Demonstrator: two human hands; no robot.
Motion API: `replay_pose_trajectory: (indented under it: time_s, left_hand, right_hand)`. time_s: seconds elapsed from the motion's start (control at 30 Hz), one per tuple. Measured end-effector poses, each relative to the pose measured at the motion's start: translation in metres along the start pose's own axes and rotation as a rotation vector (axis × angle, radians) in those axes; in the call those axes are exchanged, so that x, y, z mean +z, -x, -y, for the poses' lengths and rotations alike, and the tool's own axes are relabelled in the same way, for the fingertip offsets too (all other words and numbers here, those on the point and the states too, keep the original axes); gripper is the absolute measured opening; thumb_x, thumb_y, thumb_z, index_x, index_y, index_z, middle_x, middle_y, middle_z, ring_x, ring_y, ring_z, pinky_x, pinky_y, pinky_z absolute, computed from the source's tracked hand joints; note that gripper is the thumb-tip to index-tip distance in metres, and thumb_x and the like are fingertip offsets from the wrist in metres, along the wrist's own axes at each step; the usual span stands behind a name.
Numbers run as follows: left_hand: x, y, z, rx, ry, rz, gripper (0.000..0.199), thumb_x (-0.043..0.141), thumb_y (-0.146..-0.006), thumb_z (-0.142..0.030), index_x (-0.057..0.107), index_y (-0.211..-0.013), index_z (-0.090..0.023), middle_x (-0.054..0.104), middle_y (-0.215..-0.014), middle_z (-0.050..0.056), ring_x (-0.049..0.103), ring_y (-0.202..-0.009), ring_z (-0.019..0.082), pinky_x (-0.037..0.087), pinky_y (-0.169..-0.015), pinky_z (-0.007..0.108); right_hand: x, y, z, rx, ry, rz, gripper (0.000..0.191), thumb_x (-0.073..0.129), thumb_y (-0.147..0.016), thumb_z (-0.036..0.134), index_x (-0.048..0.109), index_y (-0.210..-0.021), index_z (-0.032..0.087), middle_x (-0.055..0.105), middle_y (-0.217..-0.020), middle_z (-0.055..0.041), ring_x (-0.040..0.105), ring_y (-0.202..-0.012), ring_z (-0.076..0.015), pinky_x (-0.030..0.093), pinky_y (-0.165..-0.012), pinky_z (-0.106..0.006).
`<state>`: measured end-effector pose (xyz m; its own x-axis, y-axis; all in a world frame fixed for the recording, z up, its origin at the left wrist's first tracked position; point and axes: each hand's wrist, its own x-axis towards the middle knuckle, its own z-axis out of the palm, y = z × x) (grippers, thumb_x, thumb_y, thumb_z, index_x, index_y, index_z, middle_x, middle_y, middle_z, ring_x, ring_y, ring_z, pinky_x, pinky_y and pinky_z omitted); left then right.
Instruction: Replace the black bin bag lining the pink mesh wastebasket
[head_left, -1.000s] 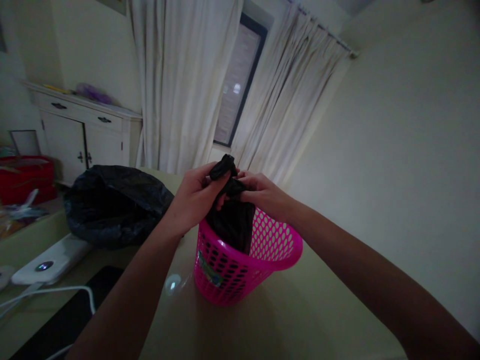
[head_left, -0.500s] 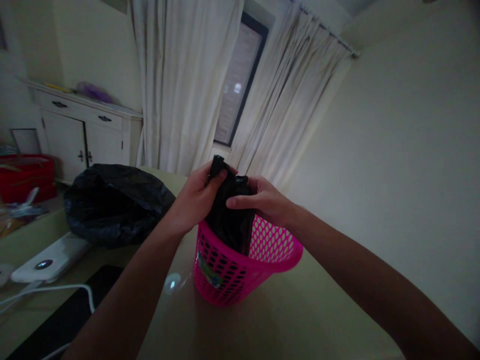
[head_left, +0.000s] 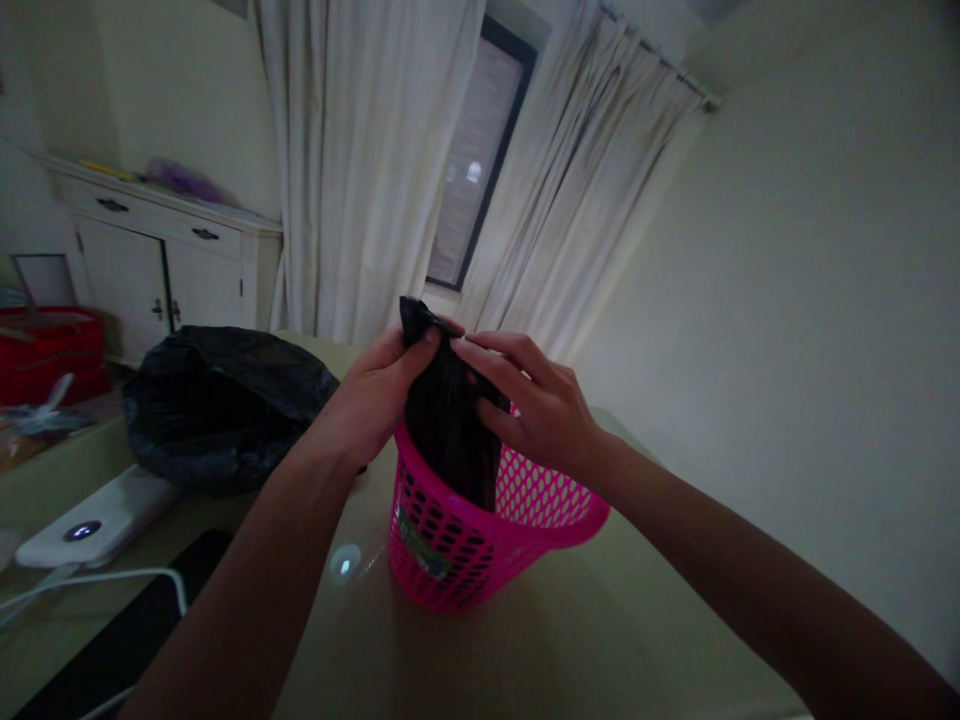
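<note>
Where the lower left of the frame comes nearest, a dark flat item (head_left: 131, 625) lies on the table (head_left: 615, 640), partly covered by the left forearm (head_left: 232, 590). A white cable (head_left: 120, 576) crosses it and leads toward a white device (head_left: 124, 505) with a small round display, lit.

At the centre, a pink basket (head_left: 529, 537) with perforated walls stands on the table; a printed label (head_left: 421, 552) is fixed to its near side. A black bag (head_left: 454, 440) is located at its left part, lower end inside the basket, upper end above the rim.

The left hand (head_left: 375, 395) grasps the bag's upper end between thumb and fingers. The right hand (head_left: 536, 400) is half open, fingertips at the bag; whether it grips cannot be determined.

Left of the left hand, a larger black sack (head_left: 225, 455) rests on the table, mouth open.

Beyond the table, at the left edge of the frame, is a red bag (head_left: 60, 345). Behind it stands a white cabinet (head_left: 202, 275), upper left, with a purple item (head_left: 180, 178) on top. Pale curtains (head_left: 375, 150) flank a dark-framed window (head_left: 480, 160) at upper centre.
</note>
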<state>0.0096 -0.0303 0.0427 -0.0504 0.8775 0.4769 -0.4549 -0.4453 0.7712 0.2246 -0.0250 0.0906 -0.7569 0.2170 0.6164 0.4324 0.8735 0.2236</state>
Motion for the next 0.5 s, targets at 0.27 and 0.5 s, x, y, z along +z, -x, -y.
replay_pose_trajectory:
  time_s: [0.27,0.5]
  left_hand:
    - [0.001,0.002,-0.001,-0.037,0.0,-0.008,0.042,0.081,-0.091,-0.061,0.078,-0.102,-0.021,0.079,-0.085,0.006,0.079,-0.085,0.025,0.066,-0.073,0.033]
    - [-0.056,-0.029,0.011,0.106,-0.434,-0.331,0.041,0.073,-0.094,-0.06,0.07,-0.082,-0.02,0.07,-0.067,0.004,0.071,-0.068,0.021,0.06,-0.068,0.031]
  right_hand:
    - [-0.002,0.013,-0.005,-0.076,0.021,-0.095,0.073,0.051,-0.105,0.009,0.049,-0.173,0.034,0.067,-0.155,-0.0103,0.069,-0.136,-0.0285,0.06,-0.117,-0.05]
    - [-0.033,0.076,-0.017,-0.217,0.067,0.011,0.047,0.06,-0.1,0.012,0.071,-0.142,0.031,0.083,-0.122,-0.0079,0.077,-0.099,-0.0254,0.064,-0.088,-0.044]
